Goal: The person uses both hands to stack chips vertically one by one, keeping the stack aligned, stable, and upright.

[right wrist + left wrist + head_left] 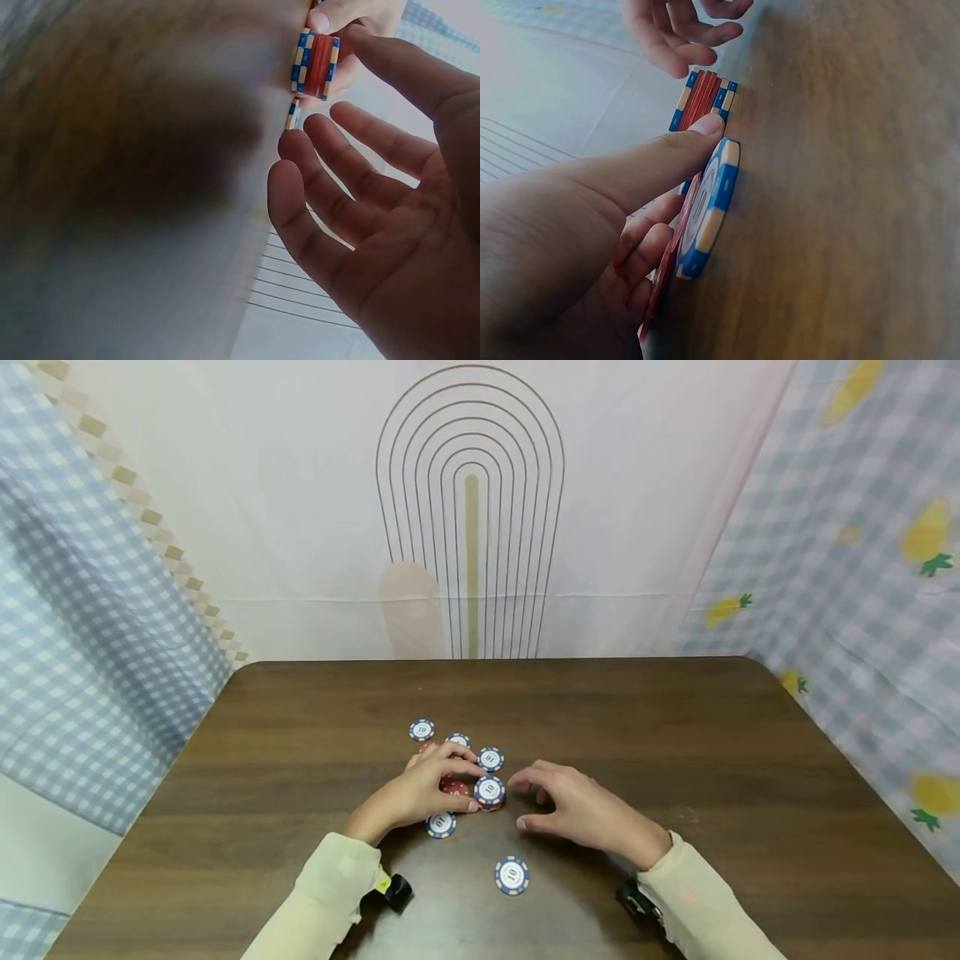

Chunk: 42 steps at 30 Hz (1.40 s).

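A stack of poker chips (490, 791) stands on the table, blue-and-white at the top and bottom with red chips between. At its left side is my left hand (412, 789), thumb and index finger curved in against the stack's edges. Red poker chips (454, 787) lie under that palm, partly hidden. My right hand (577, 810) is held just right of the stack, fingers loosely bent and apart from it, holding nothing. In the right wrist view, the stack (315, 66) shows beyond the right fingertips.
Single blue-and-white chips lie around the stack: one at the far left (422, 730), one behind the stack (491, 758), one below the left hand (440, 824) and one nearer the front (512, 876). The wooden table (712, 727) meets a curtain at its back edge.
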Each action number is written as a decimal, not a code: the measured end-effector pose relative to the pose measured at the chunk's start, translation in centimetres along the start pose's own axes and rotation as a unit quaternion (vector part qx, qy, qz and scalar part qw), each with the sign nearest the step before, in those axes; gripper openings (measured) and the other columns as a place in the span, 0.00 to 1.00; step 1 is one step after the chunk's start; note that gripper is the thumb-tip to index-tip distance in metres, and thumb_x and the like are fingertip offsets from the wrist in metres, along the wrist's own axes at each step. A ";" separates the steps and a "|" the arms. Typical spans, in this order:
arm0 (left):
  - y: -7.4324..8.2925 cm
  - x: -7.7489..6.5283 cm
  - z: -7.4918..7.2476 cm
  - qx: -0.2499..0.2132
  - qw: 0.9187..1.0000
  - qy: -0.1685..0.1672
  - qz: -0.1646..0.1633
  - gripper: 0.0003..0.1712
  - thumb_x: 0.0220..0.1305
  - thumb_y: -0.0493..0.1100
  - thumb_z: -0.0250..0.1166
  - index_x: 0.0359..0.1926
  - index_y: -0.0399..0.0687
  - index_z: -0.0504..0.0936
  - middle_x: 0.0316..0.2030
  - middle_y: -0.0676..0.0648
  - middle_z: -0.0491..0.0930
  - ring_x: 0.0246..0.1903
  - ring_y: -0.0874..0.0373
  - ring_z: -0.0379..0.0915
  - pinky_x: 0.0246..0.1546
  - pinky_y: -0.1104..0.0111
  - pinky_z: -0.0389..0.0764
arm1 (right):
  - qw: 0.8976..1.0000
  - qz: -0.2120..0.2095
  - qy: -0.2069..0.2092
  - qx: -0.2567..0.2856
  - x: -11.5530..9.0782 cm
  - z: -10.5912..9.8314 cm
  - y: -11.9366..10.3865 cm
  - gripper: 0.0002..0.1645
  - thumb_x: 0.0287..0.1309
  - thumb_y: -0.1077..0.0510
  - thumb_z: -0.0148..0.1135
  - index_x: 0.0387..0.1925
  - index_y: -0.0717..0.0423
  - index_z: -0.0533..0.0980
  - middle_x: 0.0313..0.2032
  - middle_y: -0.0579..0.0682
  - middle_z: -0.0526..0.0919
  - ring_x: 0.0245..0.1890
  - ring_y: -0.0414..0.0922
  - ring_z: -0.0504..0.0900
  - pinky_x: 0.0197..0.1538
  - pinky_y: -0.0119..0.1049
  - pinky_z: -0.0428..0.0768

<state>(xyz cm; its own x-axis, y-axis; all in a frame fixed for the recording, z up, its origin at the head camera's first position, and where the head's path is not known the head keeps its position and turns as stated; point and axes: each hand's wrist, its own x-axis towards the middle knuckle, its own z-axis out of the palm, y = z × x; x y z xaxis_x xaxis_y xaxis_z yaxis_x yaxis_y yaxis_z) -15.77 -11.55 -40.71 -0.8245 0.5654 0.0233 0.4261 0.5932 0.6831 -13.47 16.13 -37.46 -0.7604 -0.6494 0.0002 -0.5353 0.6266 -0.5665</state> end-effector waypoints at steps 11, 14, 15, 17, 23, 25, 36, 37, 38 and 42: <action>0.3 -0.1 -0.2 0.002 1.000 0.000 0.005 0.23 0.63 0.46 0.78 0.59 0.52 0.88 0.64 0.47 0.76 0.69 0.41 0.64 0.72 0.34 0.51 | 0.989 -0.073 -0.114 0.064 -0.7 -0.5 0.1 0.22 0.61 0.54 0.78 0.56 0.47 0.82 0.49 0.40 0.82 0.43 0.37 0.79 0.49 0.33 0.81; 0.3 -0.1 -0.3 0.002 1.000 -0.004 0.003 0.23 0.64 0.47 0.77 0.60 0.52 0.88 0.64 0.47 0.76 0.70 0.41 0.64 0.72 0.33 0.50 | 0.983 -0.093 -0.145 0.070 -0.7 -0.1 0.0 0.25 0.60 0.55 0.79 0.58 0.45 0.82 0.51 0.39 0.81 0.45 0.36 0.78 0.51 0.33 0.80; 0.2 0.0 -0.3 0.003 1.000 -0.005 0.004 0.23 0.64 0.47 0.77 0.60 0.52 0.88 0.65 0.47 0.76 0.70 0.41 0.63 0.72 0.33 0.50 | 0.982 -0.091 -0.153 0.070 -0.7 -0.1 0.0 0.25 0.60 0.55 0.79 0.58 0.44 0.82 0.51 0.38 0.81 0.46 0.35 0.78 0.52 0.32 0.80; 0.2 0.1 -0.4 0.006 1.000 -0.006 0.005 0.23 0.64 0.47 0.77 0.60 0.52 0.87 0.65 0.47 0.76 0.71 0.40 0.63 0.72 0.33 0.51 | 0.980 -0.088 -0.163 0.066 -0.7 -0.1 -0.2 0.27 0.58 0.55 0.80 0.59 0.41 0.82 0.52 0.36 0.80 0.47 0.34 0.77 0.54 0.33 0.80; 0.3 0.2 -0.7 0.009 1.000 -0.003 0.007 0.23 0.64 0.45 0.77 0.60 0.50 0.87 0.64 0.46 0.76 0.72 0.40 0.63 0.72 0.32 0.49 | 0.980 -0.081 -0.177 0.028 -0.7 0.1 -0.9 0.31 0.55 0.52 0.82 0.60 0.33 0.82 0.51 0.32 0.78 0.52 0.33 0.75 0.59 0.36 0.77; 0.4 0.1 -0.7 0.009 1.000 -0.004 0.006 0.23 0.64 0.45 0.77 0.60 0.50 0.87 0.64 0.46 0.76 0.71 0.40 0.63 0.72 0.33 0.50 | 0.980 -0.077 -0.182 0.010 -0.6 0.3 -1.0 0.31 0.55 0.51 0.82 0.60 0.32 0.82 0.52 0.31 0.77 0.53 0.32 0.75 0.60 0.37 0.76; 0.4 0.2 -0.6 0.008 1.000 -0.003 0.009 0.23 0.64 0.45 0.77 0.59 0.50 0.88 0.64 0.46 0.76 0.70 0.41 0.64 0.72 0.33 0.51 | 0.980 -0.085 -0.176 -0.034 -0.7 0.8 -0.9 0.27 0.55 0.48 0.82 0.56 0.31 0.83 0.51 0.30 0.76 0.53 0.32 0.75 0.59 0.40 0.77; 0.4 0.2 -0.6 0.007 1.000 -0.003 0.008 0.23 0.64 0.45 0.77 0.59 0.50 0.88 0.64 0.46 0.76 0.70 0.41 0.64 0.72 0.33 0.51 | 0.980 -0.088 -0.175 -0.037 -0.8 0.8 -0.9 0.26 0.55 0.48 0.82 0.55 0.31 0.83 0.50 0.30 0.76 0.53 0.32 0.75 0.58 0.40 0.77; 0.4 0.2 -0.5 0.006 1.000 -0.004 0.007 0.23 0.64 0.45 0.77 0.59 0.50 0.88 0.64 0.46 0.76 0.70 0.41 0.64 0.72 0.33 0.51 | 0.980 -0.091 -0.174 -0.039 -0.8 0.8 -0.9 0.25 0.55 0.48 0.81 0.54 0.31 0.83 0.50 0.30 0.76 0.52 0.32 0.75 0.58 0.40 0.77; 0.3 0.1 -0.4 0.001 1.000 -0.004 0.002 0.23 0.64 0.46 0.77 0.59 0.50 0.88 0.64 0.46 0.76 0.70 0.41 0.64 0.72 0.33 0.51 | 0.979 -0.098 -0.174 -0.048 -0.9 0.9 -1.0 0.23 0.55 0.46 0.81 0.52 0.31 0.84 0.48 0.30 0.76 0.50 0.32 0.75 0.55 0.37 0.77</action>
<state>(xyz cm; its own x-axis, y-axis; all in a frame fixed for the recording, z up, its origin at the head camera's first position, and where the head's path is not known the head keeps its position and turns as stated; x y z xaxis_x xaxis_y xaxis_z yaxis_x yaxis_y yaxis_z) -15.85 -11.56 -40.28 -0.8195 0.5727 0.0196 0.4300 0.5919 0.6818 -11.94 15.66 -37.63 -0.4774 -0.8583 -0.1882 -0.7034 0.5017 -0.5036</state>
